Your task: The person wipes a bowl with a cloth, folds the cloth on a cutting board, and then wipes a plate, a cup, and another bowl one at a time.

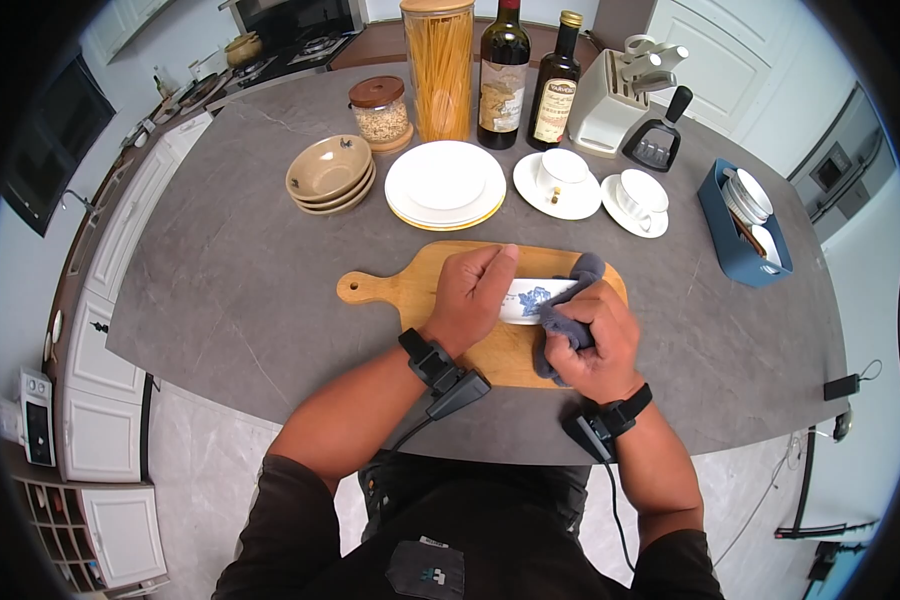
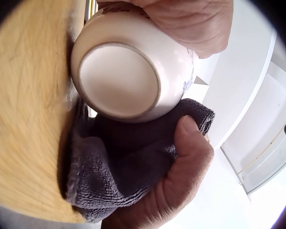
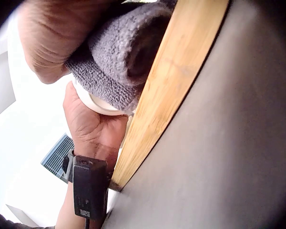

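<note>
Over the wooden cutting board (image 1: 425, 262), my left hand (image 1: 473, 292) grips a white bowl (image 1: 520, 303) with a blue flower pattern. The bowl is tipped on its side; its round foot ring faces the camera in the left wrist view, close against the board. My right hand (image 1: 602, 338) holds a bunched dark grey towel (image 2: 128, 162) against the bowl's other side. In the right wrist view the towel (image 3: 117, 52) covers much of the bowl, and the left hand (image 3: 93, 124) shows behind it. The bowl's inside is hidden.
Behind the board stand brown bowls (image 1: 330, 170), white plates (image 1: 445, 185), two cups on saucers (image 1: 635, 205) and a blue bin (image 1: 745, 255) of dishes. Farther back are a pasta jar (image 1: 438, 75), a smaller jar (image 1: 380, 115), two bottles (image 1: 503, 90) and a knife block (image 1: 610, 100).
</note>
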Available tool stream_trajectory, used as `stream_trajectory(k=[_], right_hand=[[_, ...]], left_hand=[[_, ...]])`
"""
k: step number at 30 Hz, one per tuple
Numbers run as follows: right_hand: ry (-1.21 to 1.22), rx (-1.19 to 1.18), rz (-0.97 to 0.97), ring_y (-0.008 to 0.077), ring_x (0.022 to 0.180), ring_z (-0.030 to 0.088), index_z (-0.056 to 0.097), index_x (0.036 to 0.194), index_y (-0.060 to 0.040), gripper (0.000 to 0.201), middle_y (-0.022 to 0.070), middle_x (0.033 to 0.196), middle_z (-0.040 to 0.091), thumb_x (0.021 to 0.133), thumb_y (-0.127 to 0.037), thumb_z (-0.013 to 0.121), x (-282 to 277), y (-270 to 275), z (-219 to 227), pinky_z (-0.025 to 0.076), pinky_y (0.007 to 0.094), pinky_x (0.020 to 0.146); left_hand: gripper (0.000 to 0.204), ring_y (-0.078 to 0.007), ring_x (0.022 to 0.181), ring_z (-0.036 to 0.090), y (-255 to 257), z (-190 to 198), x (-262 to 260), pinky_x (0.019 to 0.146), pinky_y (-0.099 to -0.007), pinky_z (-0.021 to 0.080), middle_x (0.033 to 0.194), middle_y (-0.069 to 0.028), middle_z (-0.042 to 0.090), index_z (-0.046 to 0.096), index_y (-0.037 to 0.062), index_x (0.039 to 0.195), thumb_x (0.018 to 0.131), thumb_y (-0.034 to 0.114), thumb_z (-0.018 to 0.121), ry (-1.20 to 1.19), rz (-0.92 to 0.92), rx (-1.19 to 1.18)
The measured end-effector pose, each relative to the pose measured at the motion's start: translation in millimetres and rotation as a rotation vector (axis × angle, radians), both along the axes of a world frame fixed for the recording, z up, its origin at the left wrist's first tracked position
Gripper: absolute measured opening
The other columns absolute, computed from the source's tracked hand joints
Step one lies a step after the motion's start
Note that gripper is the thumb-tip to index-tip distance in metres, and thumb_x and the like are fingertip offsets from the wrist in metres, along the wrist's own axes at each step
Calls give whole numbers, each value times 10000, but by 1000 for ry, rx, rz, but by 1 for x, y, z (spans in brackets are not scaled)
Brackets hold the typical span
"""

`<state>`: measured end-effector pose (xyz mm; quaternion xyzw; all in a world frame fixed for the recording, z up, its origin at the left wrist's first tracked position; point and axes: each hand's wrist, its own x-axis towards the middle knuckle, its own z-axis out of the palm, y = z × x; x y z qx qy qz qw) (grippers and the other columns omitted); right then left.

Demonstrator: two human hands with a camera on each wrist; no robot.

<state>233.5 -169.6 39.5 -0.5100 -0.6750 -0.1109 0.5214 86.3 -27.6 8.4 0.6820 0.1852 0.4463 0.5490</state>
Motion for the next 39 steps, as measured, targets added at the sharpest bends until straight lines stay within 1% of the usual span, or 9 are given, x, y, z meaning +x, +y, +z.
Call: stream_trajectory(k=[5, 8, 14, 17, 23, 25, 29, 30, 39], right_hand=[[105, 15, -86, 282, 743, 671, 657, 931, -22, 165, 113, 856, 676, 809, 26, 757, 2, 1, -12, 558, 368, 702], [447, -79, -134, 246, 800, 668, 621, 943, -24, 141, 126, 896, 671, 884, 14, 744, 7, 3, -23, 543, 335, 763], [22, -21, 52, 301, 790, 660, 706, 994, -23, 230, 127, 924, 675, 785, 27, 786, -1, -2, -2, 554, 393, 748], [-20, -26, 55, 321, 815, 663, 748, 1039, -30, 316, 125, 932, 677, 733, 14, 814, -2, -1, -2, 554, 417, 749], [315, -87, -117, 286, 914, 678, 733, 1047, -8, 173, 130, 1007, 705, 893, 1, 811, 4, 1, -13, 547, 371, 836], [507, -108, -83, 190, 916, 650, 702, 1064, -4, 128, 93, 1014, 685, 961, -19, 775, 6, 5, -19, 509, 311, 839], [69, 11, -3, 248, 874, 637, 747, 1095, -10, 238, 104, 990, 673, 873, 26, 824, -4, -1, -4, 524, 349, 797], [22, -17, 31, 312, 886, 646, 778, 1115, -22, 328, 124, 1001, 687, 794, 4, 842, -5, -2, -4, 535, 403, 789], [196, -80, -124, 313, 939, 698, 758, 1139, -21, 293, 141, 1044, 705, 858, 6, 834, 5, 0, -16, 557, 375, 807]], left_hand=[[484, -47, 641, 339, -3, 4, 0, 550, -332, 304, 644, 49, 398, 471, 31, 724, 1145, 241, 583, -21, -20, -87], [489, -39, 656, 334, -4, 5, 0, 560, -321, 301, 666, 69, 391, 458, 47, 721, 1151, 248, 576, -22, -27, -130], [490, -39, 660, 331, -5, 7, 1, 561, -322, 297, 670, 69, 389, 450, 52, 718, 1153, 243, 574, -51, 4, -107], [498, -38, 660, 330, -3, 6, 2, 560, -321, 294, 671, 74, 385, 446, 57, 716, 1156, 253, 575, -55, 24, -117], [509, -29, 672, 328, -4, 5, 6, 570, -309, 297, 681, 88, 390, 442, 78, 711, 1165, 270, 570, -77, 11, -222], [508, -27, 675, 327, -5, 7, 6, 572, -305, 298, 687, 91, 393, 444, 80, 714, 1166, 274, 570, -88, 15, -212], [507, -24, 684, 331, -4, 4, 5, 575, -299, 299, 699, 96, 402, 451, 85, 723, 1171, 291, 567, -101, 10, -242], [507, -24, 684, 331, -4, 4, 5, 575, -299, 299, 699, 96, 402, 451, 85, 723, 1171, 291, 567, -100, 12, -242], [502, -10, 691, 372, 4, -8, 9, 581, -274, 320, 709, 96, 434, 481, 113, 726, 1171, 327, 571, -158, 38, -425]])
